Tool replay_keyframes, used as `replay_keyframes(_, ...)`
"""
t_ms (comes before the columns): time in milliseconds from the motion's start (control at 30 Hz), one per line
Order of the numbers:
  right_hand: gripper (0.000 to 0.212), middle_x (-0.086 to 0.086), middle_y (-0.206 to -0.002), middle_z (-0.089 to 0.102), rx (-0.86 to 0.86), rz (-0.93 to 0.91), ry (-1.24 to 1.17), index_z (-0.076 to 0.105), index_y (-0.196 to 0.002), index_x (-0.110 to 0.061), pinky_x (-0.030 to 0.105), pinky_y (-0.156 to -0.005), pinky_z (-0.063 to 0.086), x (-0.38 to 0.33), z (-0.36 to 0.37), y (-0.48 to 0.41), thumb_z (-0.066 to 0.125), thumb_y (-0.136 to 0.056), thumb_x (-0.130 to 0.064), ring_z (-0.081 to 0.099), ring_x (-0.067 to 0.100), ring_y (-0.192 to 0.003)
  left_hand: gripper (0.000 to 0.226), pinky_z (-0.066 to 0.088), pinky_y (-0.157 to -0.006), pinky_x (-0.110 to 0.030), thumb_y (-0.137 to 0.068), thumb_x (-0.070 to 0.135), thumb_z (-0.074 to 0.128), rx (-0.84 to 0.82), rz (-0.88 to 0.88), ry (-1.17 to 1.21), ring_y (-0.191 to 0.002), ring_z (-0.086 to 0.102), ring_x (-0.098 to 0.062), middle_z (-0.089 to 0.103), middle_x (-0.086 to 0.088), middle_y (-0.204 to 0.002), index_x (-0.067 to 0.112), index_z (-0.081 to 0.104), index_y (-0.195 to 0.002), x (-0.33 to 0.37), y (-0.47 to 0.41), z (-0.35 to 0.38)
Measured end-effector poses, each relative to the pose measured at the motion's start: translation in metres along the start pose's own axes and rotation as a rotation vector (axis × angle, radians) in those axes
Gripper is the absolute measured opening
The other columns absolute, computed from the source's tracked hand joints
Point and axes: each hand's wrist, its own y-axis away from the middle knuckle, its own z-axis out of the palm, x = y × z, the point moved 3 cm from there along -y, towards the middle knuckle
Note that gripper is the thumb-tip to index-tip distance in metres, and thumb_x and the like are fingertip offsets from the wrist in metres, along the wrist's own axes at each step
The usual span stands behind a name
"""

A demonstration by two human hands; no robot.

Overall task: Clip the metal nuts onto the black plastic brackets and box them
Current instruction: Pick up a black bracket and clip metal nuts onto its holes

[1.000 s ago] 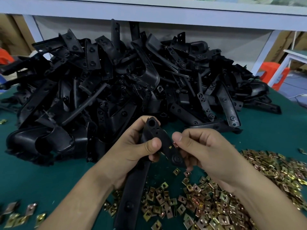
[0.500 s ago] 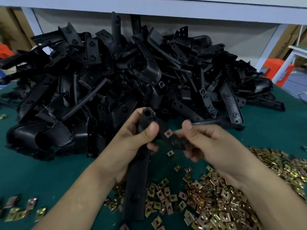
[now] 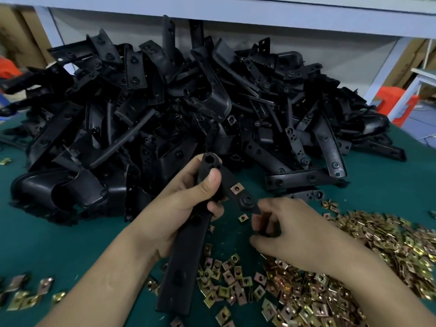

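The black bracket (image 3: 186, 256) was held above the tabletop (image 3: 59, 244), in the near middle of the scene. The grip of the left hand (image 3: 186, 208) was clamped round its upper part, with the thumb pressed across the front. One nut (image 3: 237, 188) was seen clipped on the short arm of the bracket. The right hand (image 3: 304, 234) was placed at the tip of that arm with curled fingers. Whether its grip was closed on the tip, on another nut or on nothing could not be told, because the fingers were blurred and turned away.

It was judged that the clipped nut might be seated only partly. In that case it could slide off when the bracket is turned or carried. The long lower end of the bracket hung low over the heap of nuts (image 3: 354, 267) at the near right, so loose nuts could be swept aside by it. The far pile of brackets (image 3: 165, 109) looked tangled, and several pieces could be dragged down if one is pulled out.

No box was visible anywhere. The back side of the clipped nut was hidden, and the few nuts at the near left (image 3: 26, 296) were too blurred to be made out well.
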Motion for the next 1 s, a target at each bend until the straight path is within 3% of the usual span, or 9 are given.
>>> replay_keyframes(133,0.011,-0.005,-0.083,0.072,0.064,-0.002,-0.281,0.067,-0.090,-0.025,0.024,-0.071,0.054,-0.003,-0.007,-0.002,0.077,-0.087,-0.021,0.067,0.006,-0.077,0.023,0.052,-0.060,-0.020,-0.092,0.023,0.065,-0.059,-0.024,-0.027,-0.070,0.061,-0.012,0.066,-0.008,-0.094,0.016,0.064,-0.114,0.001,0.002,0.003)
replay_keyframes(267,0.020,0.006,-0.087,0.078,0.174,0.033,-0.981,0.080,-0.088,-0.016,0.018,-0.072,0.056,-0.008,-0.020,-0.001,0.082,-0.068,-0.020,0.074,0.013,-0.081,0.021,0.053,-0.060,-0.024,-0.094,0.020,0.063,-0.125,-0.052,-0.069,-0.067,0.059,-0.015,0.064,-0.009,-0.093,0.018,0.059,-0.114,-0.001,0.004,0.004)
replay_keyframes(333,0.029,0.010,-0.091,0.077,0.138,0.021,-1.174,0.081,-0.090,-0.015,0.020,-0.074,0.057,-0.015,-0.019,0.001,0.081,-0.062,-0.024,0.074,0.016,-0.084,0.019,0.052,-0.062,-0.025,-0.094,0.018,0.063,-0.141,-0.055,-0.100,-0.067,0.057,-0.017,0.063,-0.009,-0.092,0.020,0.056,-0.112,-0.002,0.004,0.004)
replay_keyframes(467,0.026,0.013,-0.093,0.077,0.106,0.016,-1.204,0.080,-0.090,-0.017,0.026,-0.074,0.059,-0.023,-0.016,0.002,0.080,-0.066,-0.026,0.074,0.020,-0.082,0.019,0.052,-0.062,-0.025,-0.094,0.015,0.061,-0.168,-0.047,-0.132,-0.067,0.054,-0.020,0.061,-0.010,-0.088,0.020,0.055,-0.111,-0.002,0.004,0.007)
replay_keyframes(633,0.022,0.009,-0.087,0.076,0.122,0.019,-1.209,0.080,-0.086,-0.018,0.023,-0.069,0.058,-0.023,-0.016,0.003,0.081,-0.066,-0.025,0.072,0.015,-0.076,0.025,0.052,-0.061,-0.025,-0.092,0.014,0.061,-0.199,-0.045,-0.190,-0.069,0.059,-0.013,0.061,-0.007,-0.089,0.016,0.050,-0.114,-0.004,0.004,0.011)
replay_keyframes(767,0.018,0.012,-0.088,0.074,0.058,0.002,-1.160,0.078,-0.089,-0.016,0.029,-0.076,0.060,-0.022,-0.015,0.003,0.084,-0.074,-0.024,0.071,0.019,-0.078,0.021,0.052,-0.059,-0.024,-0.090,0.014,0.063,-0.219,-0.060,-0.141,-0.069,0.059,-0.014,0.062,-0.007,-0.088,0.019,0.055,-0.109,-0.006,0.004,0.013)
replay_keyframes(900,0.026,0.006,-0.086,0.075,0.150,0.006,-1.108,0.080,-0.095,-0.016,0.022,-0.072,0.057,-0.018,-0.018,0.003,0.076,-0.073,-0.030,0.069,0.013,-0.077,0.017,0.050,-0.058,-0.023,-0.089,0.017,0.063,-0.187,-0.032,-0.134,-0.063,0.055,-0.012,0.062,-0.004,-0.082,0.025,0.063,-0.105,-0.003,0.003,0.010)
replay_keyframes(1000,0.020,0.001,-0.078,0.071,0.194,-0.009,-1.072,0.080,-0.086,-0.018,0.018,-0.066,0.053,-0.018,-0.016,0.002,0.070,-0.078,-0.033,0.065,0.009,-0.071,0.018,0.049,-0.058,-0.022,-0.088,0.019,0.064,-0.191,-0.029,-0.153,-0.060,0.055,-0.011,0.064,-0.002,-0.079,0.025,0.062,-0.105,-0.003,0.003,0.009)
